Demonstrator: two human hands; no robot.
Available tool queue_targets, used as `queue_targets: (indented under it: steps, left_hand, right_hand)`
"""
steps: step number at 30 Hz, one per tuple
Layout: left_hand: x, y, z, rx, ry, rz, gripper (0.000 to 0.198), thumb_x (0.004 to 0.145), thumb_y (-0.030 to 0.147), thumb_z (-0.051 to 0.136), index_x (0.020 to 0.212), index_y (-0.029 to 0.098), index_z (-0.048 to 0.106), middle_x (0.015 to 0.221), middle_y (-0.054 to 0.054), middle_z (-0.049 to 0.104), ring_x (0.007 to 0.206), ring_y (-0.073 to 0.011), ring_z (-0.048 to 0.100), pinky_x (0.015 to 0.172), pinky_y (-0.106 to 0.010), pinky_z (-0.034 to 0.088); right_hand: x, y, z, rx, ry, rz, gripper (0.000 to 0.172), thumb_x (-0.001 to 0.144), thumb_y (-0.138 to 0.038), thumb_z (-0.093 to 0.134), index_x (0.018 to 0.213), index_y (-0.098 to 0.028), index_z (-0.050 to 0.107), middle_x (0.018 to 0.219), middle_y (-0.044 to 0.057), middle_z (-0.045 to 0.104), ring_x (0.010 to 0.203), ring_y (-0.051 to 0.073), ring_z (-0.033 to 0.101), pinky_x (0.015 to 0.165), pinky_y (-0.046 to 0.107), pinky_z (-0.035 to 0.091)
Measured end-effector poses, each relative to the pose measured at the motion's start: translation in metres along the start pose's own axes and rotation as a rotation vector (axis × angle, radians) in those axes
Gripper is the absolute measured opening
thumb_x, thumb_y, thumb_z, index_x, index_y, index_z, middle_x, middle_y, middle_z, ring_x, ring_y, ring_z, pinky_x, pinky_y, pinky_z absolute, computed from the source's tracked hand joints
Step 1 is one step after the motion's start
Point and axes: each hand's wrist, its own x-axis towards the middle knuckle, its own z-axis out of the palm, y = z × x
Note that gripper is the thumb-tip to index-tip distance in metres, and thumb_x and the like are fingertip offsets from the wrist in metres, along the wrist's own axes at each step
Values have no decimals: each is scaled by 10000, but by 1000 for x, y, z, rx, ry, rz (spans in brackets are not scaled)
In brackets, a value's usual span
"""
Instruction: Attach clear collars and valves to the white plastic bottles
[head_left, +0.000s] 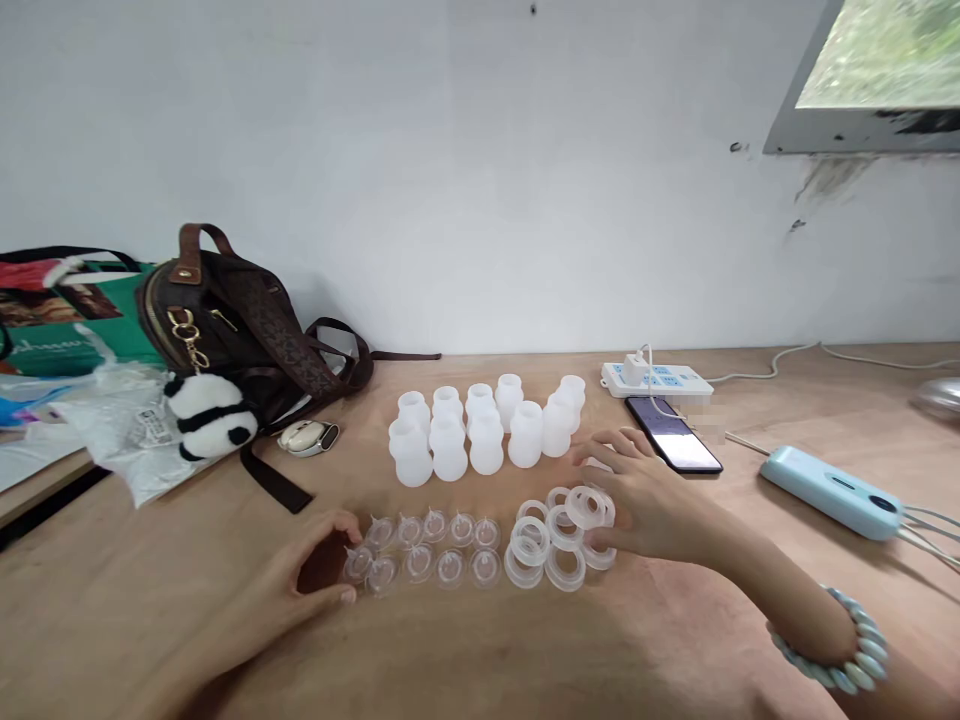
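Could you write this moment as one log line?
left hand: cupped beside clear caps | right hand: touching rings | white bottles: upright behind

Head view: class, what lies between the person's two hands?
Two rows of small clear domed pieces, next to the left hand, then a cluster of translucent rings against the right hand; shown in the head view.

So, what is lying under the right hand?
The right hand covers the edge of the cluster of clear plastic rings on the light wooden table; whatever lies beneath its palm is hidden.
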Motion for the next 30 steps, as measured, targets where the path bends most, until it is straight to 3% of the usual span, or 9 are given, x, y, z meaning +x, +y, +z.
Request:
queue_targets:
  steps: [7, 11, 13, 15, 18, 22, 26, 30]
  left_hand:
    - [1, -4, 3, 18, 34, 32, 154, 827, 374, 666, 930, 260, 655, 974, -33, 690, 940, -252, 650, 828, -320, 537]
    - [-4, -12, -9, -80, 217, -64, 211, 777, 422, 714, 913, 268, 664, 945, -30, 720, 914, -269, 675, 804, -339, 560]
    - [-2, -3, -13, -176, 311, -110, 254, 780, 439, 718, 964, 276, 655, 958, -27, 732, 883, -264, 686, 801, -360, 567]
    - [6, 21, -11, -296, 320, -106, 292, 787, 439, 722, 1013, 275, 637, 951, -26, 731, 860, -257, 690, 777, -365, 574]
    - [31, 77, 5, -426, 251, -50, 304, 762, 389, 759, 996, 250, 623, 889, -18, 687, 837, -232, 664, 731, -330, 565]
    - [68, 139, 47, -523, 127, -58, 279, 738, 339, 744, 943, 229, 589, 793, -4, 630, 718, -184, 621, 643, -294, 527]
    - [84, 151, 85, -605, 80, -48, 192, 728, 235, 725, 859, 213, 587, 739, 3, 589, 674, -159, 583, 610, -272, 493]
    - [77, 145, 98, -604, 46, -28, 186, 786, 239, 721, 952, 229, 636, 850, -41, 655, 773, -195, 622, 715, -329, 541]
  right_hand:
    - [0, -2, 2, -17, 14, -21, 212, 715, -224, 796, 864, -212, 647, 1122, 90, 670, 1104, 342, 538, 988, 596, 379]
    - [0, -4, -4, 15, 130, -23, 184, 848, -272, 708, 1009, -209, 647, 1167, 116, 654, 1117, 333, 539, 955, 555, 423]
    - [0, -6, -7, 60, 204, -18, 215, 917, -329, 637, 1100, -216, 632, 1160, 122, 654, 1076, 312, 565, 907, 517, 460]
    - [1, -10, -7, 110, 267, -27, 250, 958, -353, 580, 1166, -219, 612, 1120, 121, 666, 1006, 289, 597, 854, 483, 491]
    - [3, -19, 3, 180, 345, -77, 296, 973, -321, 561, 1248, -210, 571, 1100, 124, 673, 957, 269, 630, 808, 444, 532]
    - [3, -34, 21, 276, 457, -126, 357, 955, -204, 567, 1309, -198, 525, 1135, 145, 648, 1020, 267, 648, 816, 404, 575]
    - [-2, -48, 28, 313, 620, -138, 468, 917, -158, 589, 1367, -197, 464, 1147, 158, 650, 1055, 283, 658, 821, 402, 592]
    - [-4, -54, 26, 259, 604, -161, 437, 919, -170, 588, 1340, -210, 478, 1115, 145, 681, 989, 275, 687, 766, 386, 596]
